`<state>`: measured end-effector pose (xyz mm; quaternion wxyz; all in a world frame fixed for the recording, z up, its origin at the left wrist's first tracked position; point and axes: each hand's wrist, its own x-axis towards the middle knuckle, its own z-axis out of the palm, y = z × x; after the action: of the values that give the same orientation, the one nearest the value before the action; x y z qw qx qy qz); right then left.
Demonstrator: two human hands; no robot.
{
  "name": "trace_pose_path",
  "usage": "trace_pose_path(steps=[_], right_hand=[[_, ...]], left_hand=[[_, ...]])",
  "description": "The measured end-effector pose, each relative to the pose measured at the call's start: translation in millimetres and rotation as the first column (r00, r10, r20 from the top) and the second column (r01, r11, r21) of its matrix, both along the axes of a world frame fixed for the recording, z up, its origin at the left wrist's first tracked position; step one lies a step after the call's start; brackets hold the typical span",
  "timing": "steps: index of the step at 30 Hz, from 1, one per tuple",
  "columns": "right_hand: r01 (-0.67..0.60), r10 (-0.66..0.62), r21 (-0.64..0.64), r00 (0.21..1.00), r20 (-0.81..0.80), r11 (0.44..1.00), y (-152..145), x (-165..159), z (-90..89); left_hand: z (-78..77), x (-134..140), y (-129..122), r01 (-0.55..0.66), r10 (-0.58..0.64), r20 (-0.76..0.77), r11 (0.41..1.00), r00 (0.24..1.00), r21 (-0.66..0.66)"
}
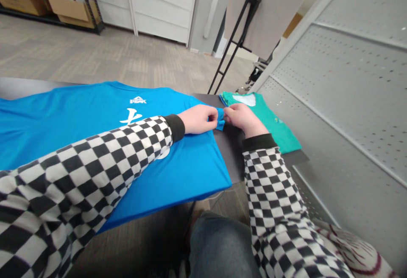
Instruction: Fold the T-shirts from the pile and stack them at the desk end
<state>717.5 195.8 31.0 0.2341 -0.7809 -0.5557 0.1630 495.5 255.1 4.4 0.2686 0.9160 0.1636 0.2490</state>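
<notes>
A blue T-shirt (187,167) with white lettering lies spread over the dark table, its lower edge hanging past the near side. At the shirt's right side, my left hand (200,119) is closed in a pinch on the blue fabric. Just to its right, my right hand (240,117) pinches the same bit of cloth, probably the sleeve end. A small flap of blue fabric shows between the two hands. My left forearm crosses over the shirt and covers part of its print.
A folded green shirt (273,123) lies at the table's right end, beside a grey perforated panel (349,87). A black metal stand (233,42) rises behind the table. Cardboard boxes (71,8) sit on a low rack at the far left.
</notes>
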Motion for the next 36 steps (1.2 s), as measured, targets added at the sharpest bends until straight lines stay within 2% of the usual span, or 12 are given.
trace_pose_path(steps=[4, 8, 15, 19, 21, 25, 31, 36], right_hand=[[0.013, -0.010, 0.013, 0.983, -0.182, 1.000, 2, 7, -0.8], [-0.054, 0.046, -0.023, 0.959, -0.280, 0.998, -3, 9, 3.7], [-0.166, 0.142, -0.043, 0.929, -0.341, 0.985, -15, 6, 12.8], [-0.343, 0.300, -0.063, 0.885, -0.357, 0.937, -23, 4, 18.7], [-0.390, 0.345, -0.060, 0.867, -0.360, 0.919, -24, 2, 19.1], [-0.399, 0.353, -0.035, 0.845, -0.402, 0.916, -22, 0, 17.5], [-0.472, 0.370, -0.087, 0.782, -0.502, 0.877, -26, -1, 22.7], [-0.469, 0.379, -0.107, 0.811, -0.444, 0.877, -27, -8, 26.2]], left_hand=[[0.1, 0, 8, -0.050, 0.074, 0.103, 0.974, 0.992, -0.223], [-1.0, 2, 11, -0.071, 0.118, 0.144, 0.953, 0.983, -0.295], [-4.4, 3, 12, -0.062, 0.119, 0.172, 0.950, 0.978, -0.306], [-3.7, 2, 12, -0.061, 0.120, 0.170, 0.945, 0.978, -0.320], [-3.4, 2, 12, -0.047, 0.110, 0.183, 0.947, 0.977, -0.317], [-3.1, 1, 12, -0.027, 0.089, 0.184, 0.948, 0.979, -0.317], [-1.9, 2, 11, -0.057, 0.117, 0.174, 0.947, 0.978, -0.316], [-2.2, 2, 12, -0.058, 0.116, 0.173, 0.949, 0.978, -0.309]])
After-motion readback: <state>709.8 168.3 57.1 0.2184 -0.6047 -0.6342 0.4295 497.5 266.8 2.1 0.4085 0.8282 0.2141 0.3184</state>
